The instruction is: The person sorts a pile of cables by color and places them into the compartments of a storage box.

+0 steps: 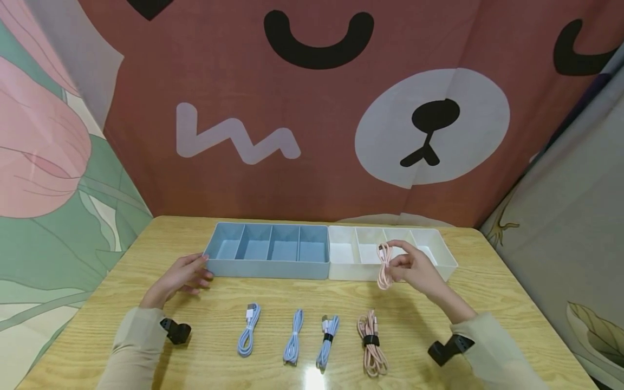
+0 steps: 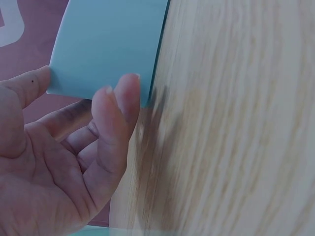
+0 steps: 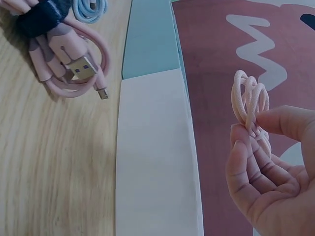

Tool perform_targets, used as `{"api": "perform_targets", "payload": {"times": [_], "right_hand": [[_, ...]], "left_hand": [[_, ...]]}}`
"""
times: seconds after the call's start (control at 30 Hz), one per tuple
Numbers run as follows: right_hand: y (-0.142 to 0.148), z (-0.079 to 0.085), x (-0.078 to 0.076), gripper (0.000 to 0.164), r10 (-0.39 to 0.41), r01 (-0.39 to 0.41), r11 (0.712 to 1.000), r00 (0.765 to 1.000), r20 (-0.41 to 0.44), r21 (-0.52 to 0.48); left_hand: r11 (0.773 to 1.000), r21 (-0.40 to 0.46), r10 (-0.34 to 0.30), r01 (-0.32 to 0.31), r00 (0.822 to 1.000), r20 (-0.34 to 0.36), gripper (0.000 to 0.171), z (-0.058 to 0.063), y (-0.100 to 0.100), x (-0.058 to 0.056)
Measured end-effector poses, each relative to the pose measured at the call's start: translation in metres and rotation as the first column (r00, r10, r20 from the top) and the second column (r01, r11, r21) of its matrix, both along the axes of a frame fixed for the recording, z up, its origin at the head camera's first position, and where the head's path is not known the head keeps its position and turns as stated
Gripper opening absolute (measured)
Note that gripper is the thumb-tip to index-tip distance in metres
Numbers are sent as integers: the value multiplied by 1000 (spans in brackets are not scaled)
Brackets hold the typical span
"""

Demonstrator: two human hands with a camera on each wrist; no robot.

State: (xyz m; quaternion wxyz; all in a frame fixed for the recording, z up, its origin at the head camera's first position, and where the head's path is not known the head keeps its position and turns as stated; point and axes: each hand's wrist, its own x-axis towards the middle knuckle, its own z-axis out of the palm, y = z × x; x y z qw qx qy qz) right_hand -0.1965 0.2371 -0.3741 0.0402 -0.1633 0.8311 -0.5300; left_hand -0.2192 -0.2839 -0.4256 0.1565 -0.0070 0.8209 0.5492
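In the head view my right hand (image 1: 416, 271) pinches a coiled pale pink charging cable (image 1: 383, 273) above the front wall of the white divided box (image 1: 353, 272). The right wrist view shows thumb and fingertips closed around the cable's loops (image 3: 250, 101). My left hand (image 1: 182, 273) is at the left end of the blue divided box (image 1: 268, 269). One of its fingertips touches a corner of the box wall (image 2: 106, 49) in the left wrist view, and the other fingers bend loosely beside that end, holding nothing.
On the wooden table (image 1: 205, 346), in front of the boxes, lie two coiled blue cables (image 1: 246, 338) (image 1: 292, 344), a blue cable with a black strap (image 1: 327, 346) and a pink cable with a black strap (image 1: 374, 357). A printed curtain (image 1: 322, 184) hangs behind the table.
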Motion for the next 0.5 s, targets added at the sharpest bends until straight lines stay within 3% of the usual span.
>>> {"api": "perform_targets", "payload": {"times": [0.5], "right_hand": [[-14,7,-26,55,-30,32,999,999,40,-40]], "left_hand": [[1000,-5,-5,5,1000,1,75,0,0,0]]}}
